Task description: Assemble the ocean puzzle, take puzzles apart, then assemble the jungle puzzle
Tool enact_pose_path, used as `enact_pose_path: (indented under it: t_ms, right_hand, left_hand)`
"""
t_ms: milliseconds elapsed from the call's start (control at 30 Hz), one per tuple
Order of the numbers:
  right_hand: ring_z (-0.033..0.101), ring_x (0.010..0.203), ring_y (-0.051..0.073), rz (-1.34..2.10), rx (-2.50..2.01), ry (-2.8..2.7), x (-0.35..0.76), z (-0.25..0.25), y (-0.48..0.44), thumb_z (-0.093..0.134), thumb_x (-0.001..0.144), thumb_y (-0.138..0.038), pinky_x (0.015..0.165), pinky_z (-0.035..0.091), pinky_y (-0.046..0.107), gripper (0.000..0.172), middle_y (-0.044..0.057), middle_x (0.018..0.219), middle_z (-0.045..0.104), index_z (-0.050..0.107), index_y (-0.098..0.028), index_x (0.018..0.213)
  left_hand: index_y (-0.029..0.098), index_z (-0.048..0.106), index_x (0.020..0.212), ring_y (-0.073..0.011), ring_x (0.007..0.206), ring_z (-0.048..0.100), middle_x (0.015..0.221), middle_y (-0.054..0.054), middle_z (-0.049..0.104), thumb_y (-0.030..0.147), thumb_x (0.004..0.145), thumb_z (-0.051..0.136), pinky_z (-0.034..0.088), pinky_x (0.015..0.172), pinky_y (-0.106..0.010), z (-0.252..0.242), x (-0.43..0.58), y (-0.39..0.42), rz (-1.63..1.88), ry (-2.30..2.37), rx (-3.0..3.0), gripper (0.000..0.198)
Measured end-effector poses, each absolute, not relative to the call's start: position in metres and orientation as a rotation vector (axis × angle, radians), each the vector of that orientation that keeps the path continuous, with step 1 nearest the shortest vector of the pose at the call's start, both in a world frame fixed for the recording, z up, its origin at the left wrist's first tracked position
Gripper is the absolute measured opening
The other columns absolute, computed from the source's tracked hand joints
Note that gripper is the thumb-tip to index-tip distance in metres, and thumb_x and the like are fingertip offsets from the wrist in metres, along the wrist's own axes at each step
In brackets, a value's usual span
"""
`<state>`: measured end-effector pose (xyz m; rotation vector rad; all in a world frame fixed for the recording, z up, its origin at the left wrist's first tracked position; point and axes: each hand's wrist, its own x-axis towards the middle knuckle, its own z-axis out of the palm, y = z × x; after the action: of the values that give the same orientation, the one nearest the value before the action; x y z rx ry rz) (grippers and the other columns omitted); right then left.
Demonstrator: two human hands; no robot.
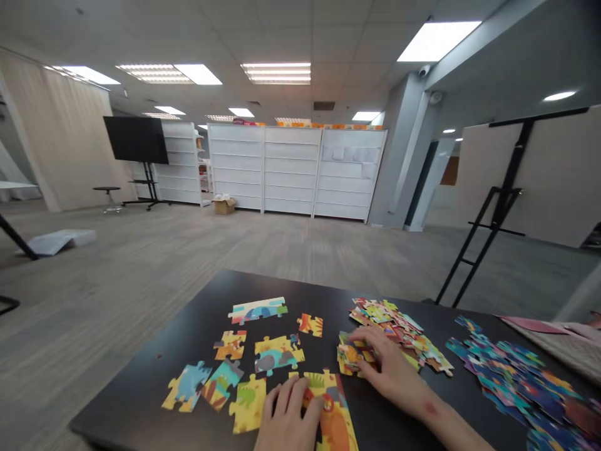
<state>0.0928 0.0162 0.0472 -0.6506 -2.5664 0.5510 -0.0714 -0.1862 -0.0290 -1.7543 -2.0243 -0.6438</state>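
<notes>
- Room: grey carpet (188, 263) runs to white shelving units (291, 169) at the far wall. A black screen on a wheeled stand (136, 139) stands left of them, and a black easel (498, 207) stands to the right.
- Black worktop (141, 401): near edge cut off by the frame, right end running out of view.
- Cardboard box (224, 206): on the floor by the shelving, open, contents hard to make out.
- Orange items along the shelf tops (319, 125): too small to identify; no writing legible on them.
- Blue-toned jigsaw pieces (511, 382): heaped at far right, partly cut off.
- Mixed jigsaw pieces (399, 332): loose pile just beyond my right hand (389, 369).
- Right hand: fingers (370, 341) curled over a small clump of puzzle pieces (350, 357), holding it at the pile's edge; the clump is partly hidden.
- Left hand (286, 416): resting on a lion puzzle section (335, 426), which it partly hides; I cannot tell whether it grips.
- Assembled fragments (279, 354): lying apart, left of the pile; printed pictures only, no readable text.
</notes>
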Motion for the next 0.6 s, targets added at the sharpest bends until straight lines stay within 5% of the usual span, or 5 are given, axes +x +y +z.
enact_pose_path:
  t_ms: [167,267,600]
  right_hand:
    - [0.058,0.125,0.035,0.494,-0.68,-2.561,0.091,0.043,0.021,0.069,0.085,-0.041,0.109,0.045,0.056,0.029,0.011,0.126,0.068,0.069,-0.025,0.109]
    - [0.061,0.122,0.035,0.468,-0.731,-2.547,0.089,0.035,0.024,0.069,0.085,-0.051,0.107,0.048,0.054,0.031,0.01,0.121,0.07,0.072,-0.026,0.102]
    - [0.064,0.119,0.034,0.228,-0.589,-2.485,0.094,0.017,0.041,0.063,0.089,-0.052,0.099,0.055,0.052,0.035,0.013,0.125,0.067,0.067,-0.025,0.109]
  left_hand:
    - [0.031,0.065,0.111,-0.0312,0.115,0.067,0.123,-0.006,0.073,0.047,0.092,0.068,0.052,0.095,-0.043,-0.033,-0.069,-0.183,-0.637,-2.014,-1.776,0.025]
    - [0.035,0.064,0.111,-0.0277,0.118,0.066,0.125,0.0,0.072,0.035,0.097,0.065,0.051,0.098,-0.043,-0.033,-0.066,-0.181,-0.688,-2.043,-1.756,0.014]
    - [0.036,0.063,0.125,-0.035,0.127,0.056,0.136,-0.007,0.064,0.037,0.094,0.061,0.046,0.1,-0.05,-0.012,-0.076,-0.19,-1.222,-2.229,-1.885,0.031]
